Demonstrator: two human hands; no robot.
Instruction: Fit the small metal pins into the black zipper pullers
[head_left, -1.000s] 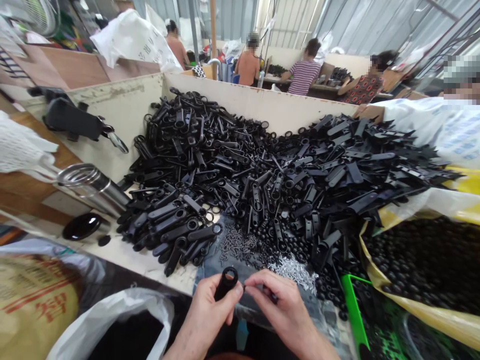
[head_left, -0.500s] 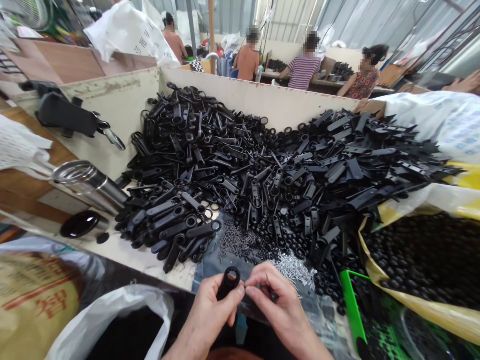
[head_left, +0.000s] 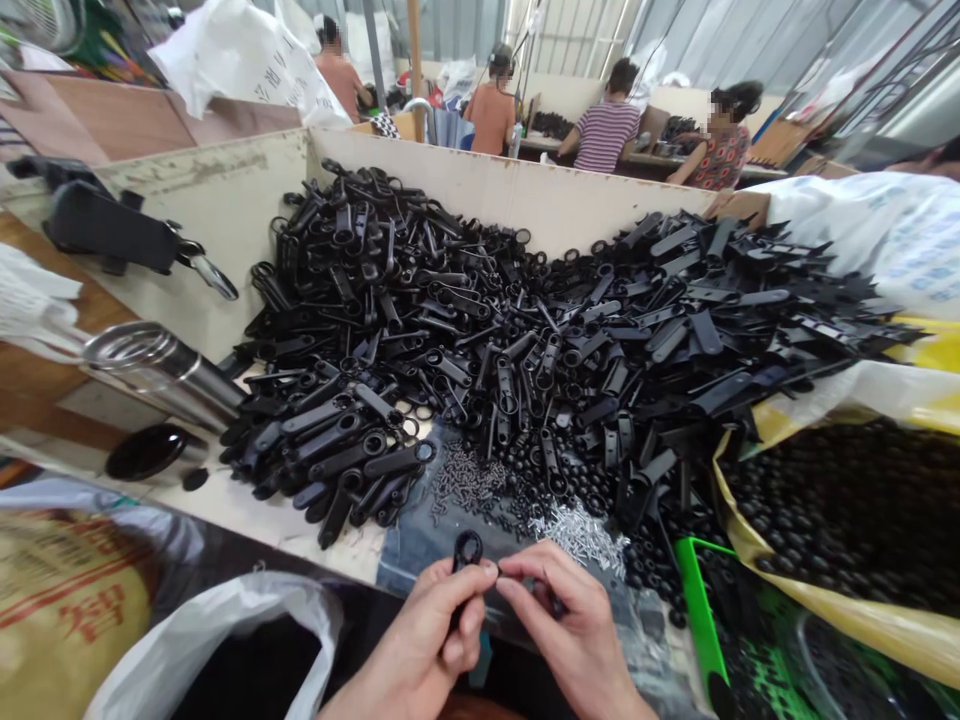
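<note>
**Q:** What do we enter first?

**A:** The left hand (head_left: pixel 409 635): fingers closed round the shank of a black plastic pull tab (head_left: pixel 466 550), with its ring end standing above the fingertips.

**Q:** And the right hand (head_left: pixel 562 625)?

**A:** Just beside the left, with thumb and forefinger pinched together close to the tab. Whatever lies between them is too small for us to tell.

**Q:** Where do we log the tab?

**A:** Held up in both hands' space, over a grey-blue plastic sheet (head_left: pixel 412 560) at the near end of the pile.

**Q:** Stock around it?

**A:** We list a large heap of black pull tabs (head_left: pixel 450 340) against a cream-painted board wall (head_left: pixel 525 195). Nearest the hands lie small black screws (head_left: pixel 465 478) and silver screws (head_left: pixel 581 535).

**Q:** Right side?

**A:** Black round beads (head_left: pixel 847 510) in a yellow-lined sack (head_left: pixel 750 520), beside a green plastic strip (head_left: pixel 697 620).

**Q:** Left side?

**A:** A stainless steel flask (head_left: pixel 165 375), a glossy black lid (head_left: pixel 146 452) and a white plastic bag (head_left: pixel 225 640). Co-workers (head_left: pixel 604 130) sit at a far bench.
</note>
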